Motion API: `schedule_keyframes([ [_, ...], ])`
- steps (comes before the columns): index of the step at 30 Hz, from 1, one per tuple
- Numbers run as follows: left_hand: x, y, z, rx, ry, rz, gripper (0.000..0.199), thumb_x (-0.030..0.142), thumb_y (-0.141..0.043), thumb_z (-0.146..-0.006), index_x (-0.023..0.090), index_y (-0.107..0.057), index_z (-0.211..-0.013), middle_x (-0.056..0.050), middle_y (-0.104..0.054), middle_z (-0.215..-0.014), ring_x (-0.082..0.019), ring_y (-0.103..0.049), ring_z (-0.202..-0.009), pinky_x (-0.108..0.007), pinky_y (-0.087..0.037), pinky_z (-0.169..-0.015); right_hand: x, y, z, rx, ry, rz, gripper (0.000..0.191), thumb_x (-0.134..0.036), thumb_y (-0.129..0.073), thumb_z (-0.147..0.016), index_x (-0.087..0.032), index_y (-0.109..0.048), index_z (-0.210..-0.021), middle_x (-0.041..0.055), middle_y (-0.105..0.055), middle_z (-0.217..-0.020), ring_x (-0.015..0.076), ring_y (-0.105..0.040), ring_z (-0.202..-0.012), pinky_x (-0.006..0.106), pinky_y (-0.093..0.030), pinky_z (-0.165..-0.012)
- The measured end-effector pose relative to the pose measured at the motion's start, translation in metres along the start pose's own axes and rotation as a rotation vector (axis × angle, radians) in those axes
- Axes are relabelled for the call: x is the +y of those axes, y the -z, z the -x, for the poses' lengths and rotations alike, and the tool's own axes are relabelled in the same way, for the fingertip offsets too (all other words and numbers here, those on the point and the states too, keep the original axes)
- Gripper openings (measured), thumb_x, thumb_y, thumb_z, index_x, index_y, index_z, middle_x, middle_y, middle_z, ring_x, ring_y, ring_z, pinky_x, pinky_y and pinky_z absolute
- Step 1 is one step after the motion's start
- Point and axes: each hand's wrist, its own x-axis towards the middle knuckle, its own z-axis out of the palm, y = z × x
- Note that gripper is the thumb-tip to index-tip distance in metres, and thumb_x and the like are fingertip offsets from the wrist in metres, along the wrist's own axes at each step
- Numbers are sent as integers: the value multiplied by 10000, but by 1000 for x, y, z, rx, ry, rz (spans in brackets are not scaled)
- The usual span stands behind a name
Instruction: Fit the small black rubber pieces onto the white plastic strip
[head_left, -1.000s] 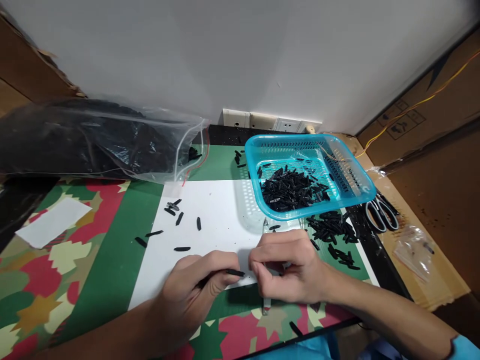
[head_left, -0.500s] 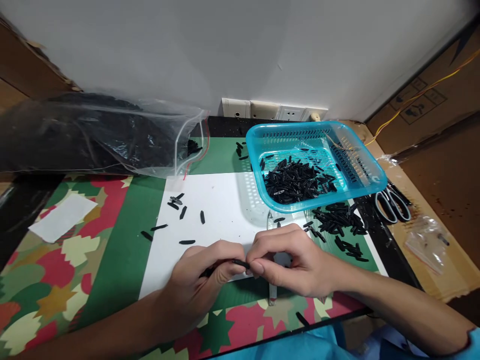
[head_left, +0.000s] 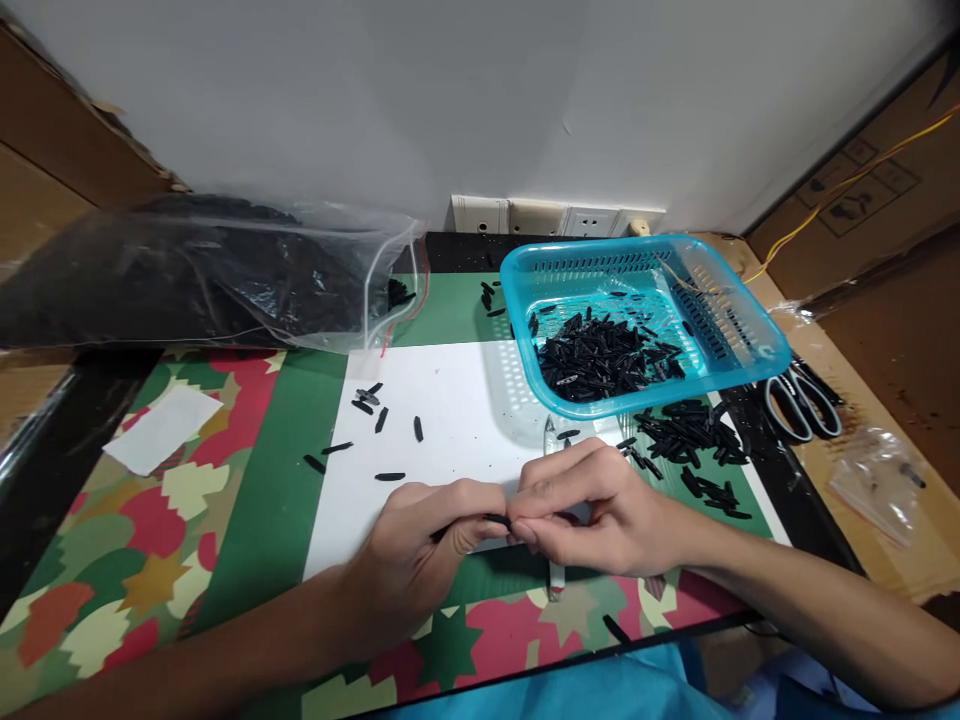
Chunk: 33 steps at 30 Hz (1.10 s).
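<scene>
My left hand (head_left: pixel 442 535) is closed, pinching a small slim black piece (head_left: pixel 496 519) between thumb and forefinger. Thumb and fingertips of my right hand (head_left: pixel 600 510) meet at the piece's right end, also pinched. Both hands are together over the front edge of a white sheet (head_left: pixel 457 400); the fingertips hide part of the piece. Under my right hand lies a white pen-like tool (head_left: pixel 556 578), its middle covered. Loose black pieces (head_left: pixel 390 477) are scattered on the sheet to the left. A single black piece (head_left: pixel 616 630) lies near the table's front edge.
A blue plastic basket (head_left: pixel 513 318) with a heap of black pieces (head_left: pixel 600 355) stands at the back right. More pieces (head_left: pixel 690 432) are piled before it, near scissors (head_left: pixel 801 405). A large zip bag (head_left: pixel 225 270) of dark material lies back left, by a paper slip (head_left: pixel 161 428).
The whole view has shifted slightly, so things appear farther right. Both hands stay joined at the black piece, with the right fingers a little more curled.
</scene>
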Motion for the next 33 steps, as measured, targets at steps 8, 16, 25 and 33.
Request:
schedule_keyframes([
  [8, -2, -4, -2, -25, -86, 59, 258, -41, -550, -950, 212, -595, -978, 62, -598, -724, -77, -521, -576, -158, -448, -563, -3, -4, 2, 6, -25, 30, 242, -98, -641, -969, -102, -718, -740, -22, -491, -676, 57, -418, -557, 203, -323, -519],
  [16, -4, -6, 2, -133, -66, 72, 243, -10, -486, -1018, 214, -579, -1002, 74, -477, -700, -91, -355, -546, -203, -362, -515, 5, -18, -1, 184, 43, 83, 246, 11, -593, -722, -154, -518, -556, -72, -383, -569, 28, -313, -499, 173, -223, -459],
  [25, -3, -4, 6, -275, 226, 65, 120, 220, -473, -1124, 240, -578, -1179, 91, -549, -725, -81, -450, -551, -196, -356, -535, 1, -14, 0, 236, 130, 331, 199, 2, -594, -737, -154, -601, -613, -68, -393, -592, 50, -298, -510, 211, -230, -478],
  [33, 1, -1, 2, -225, -21, 0, 164, 198, -487, -1120, 221, -647, -1093, 43, -650, -726, -97, -501, -543, -208, -407, -550, -4, -6, 5, 232, 204, 603, 195, -15, -605, -854, -149, -681, -735, -58, -365, -629, 91, -274, -547, 273, -210, -494],
])
